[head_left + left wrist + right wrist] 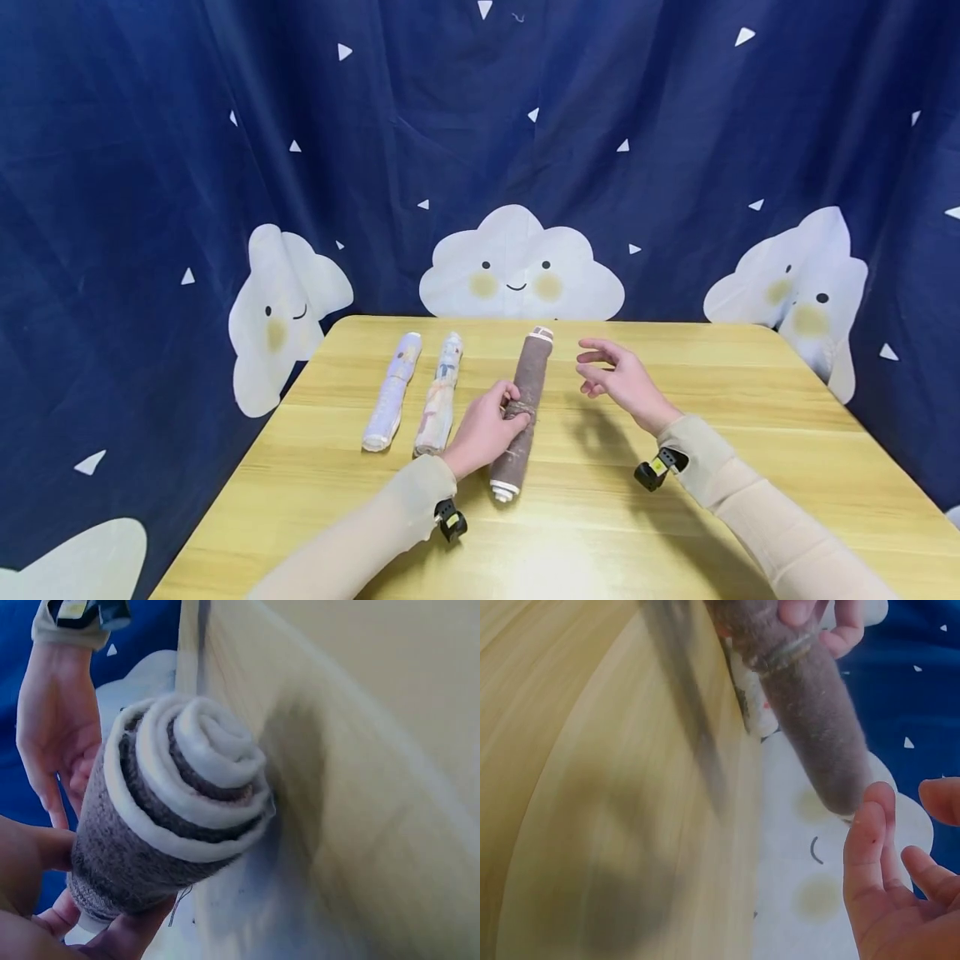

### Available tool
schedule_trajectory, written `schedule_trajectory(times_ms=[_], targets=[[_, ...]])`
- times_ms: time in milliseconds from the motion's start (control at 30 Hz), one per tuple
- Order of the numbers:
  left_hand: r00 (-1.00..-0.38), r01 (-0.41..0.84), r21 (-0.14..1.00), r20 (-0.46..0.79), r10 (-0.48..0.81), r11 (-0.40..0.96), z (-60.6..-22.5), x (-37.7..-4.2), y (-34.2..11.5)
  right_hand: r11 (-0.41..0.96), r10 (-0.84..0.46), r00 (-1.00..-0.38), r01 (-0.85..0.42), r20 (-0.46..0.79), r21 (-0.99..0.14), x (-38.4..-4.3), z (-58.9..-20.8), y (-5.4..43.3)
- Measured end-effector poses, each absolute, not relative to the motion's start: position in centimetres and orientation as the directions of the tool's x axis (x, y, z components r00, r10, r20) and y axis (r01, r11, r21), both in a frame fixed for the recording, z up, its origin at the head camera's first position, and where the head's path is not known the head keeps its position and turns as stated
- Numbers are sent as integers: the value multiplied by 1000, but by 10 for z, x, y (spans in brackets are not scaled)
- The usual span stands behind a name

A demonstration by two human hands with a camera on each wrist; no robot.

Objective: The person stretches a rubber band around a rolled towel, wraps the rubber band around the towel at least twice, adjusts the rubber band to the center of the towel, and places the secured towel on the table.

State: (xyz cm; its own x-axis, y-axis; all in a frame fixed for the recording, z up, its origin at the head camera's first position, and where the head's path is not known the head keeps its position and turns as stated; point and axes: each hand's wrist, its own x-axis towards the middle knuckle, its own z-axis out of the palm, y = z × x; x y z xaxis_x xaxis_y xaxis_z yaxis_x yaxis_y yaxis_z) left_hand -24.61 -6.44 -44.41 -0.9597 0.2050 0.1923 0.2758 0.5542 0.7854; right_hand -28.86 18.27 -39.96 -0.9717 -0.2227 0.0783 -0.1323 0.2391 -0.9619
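Observation:
My left hand (483,429) grips a rolled brown towel (532,367) around its middle, thumb on the near side and fingers beyond. A thin tie (787,654) circles the roll beside those fingers. White edging forms a spiral at the near end of the towel (199,765) in the left wrist view. To the right of the roll, my right hand (618,379) hovers above the table with fingers spread and loosely bent, holding nothing. In the right wrist view its fingertips (868,832) overlap the far end of the roll.
Two more cloth rolls lie to the left: a lavender one (392,392) and a whitish patterned one (438,400), close beside my left wrist. The wooden table (750,392) ends at a dark blue curtain (480,108) with clouds. Each wrist wears a black strapped device.

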Motion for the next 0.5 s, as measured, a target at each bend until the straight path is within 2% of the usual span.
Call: schedule_trajectory(times_ms=[500], targets=[[-989,145,715,124,79,684,-445,-283,-63,259,-250,-966,-130,64,-957,-288,-400,182]])
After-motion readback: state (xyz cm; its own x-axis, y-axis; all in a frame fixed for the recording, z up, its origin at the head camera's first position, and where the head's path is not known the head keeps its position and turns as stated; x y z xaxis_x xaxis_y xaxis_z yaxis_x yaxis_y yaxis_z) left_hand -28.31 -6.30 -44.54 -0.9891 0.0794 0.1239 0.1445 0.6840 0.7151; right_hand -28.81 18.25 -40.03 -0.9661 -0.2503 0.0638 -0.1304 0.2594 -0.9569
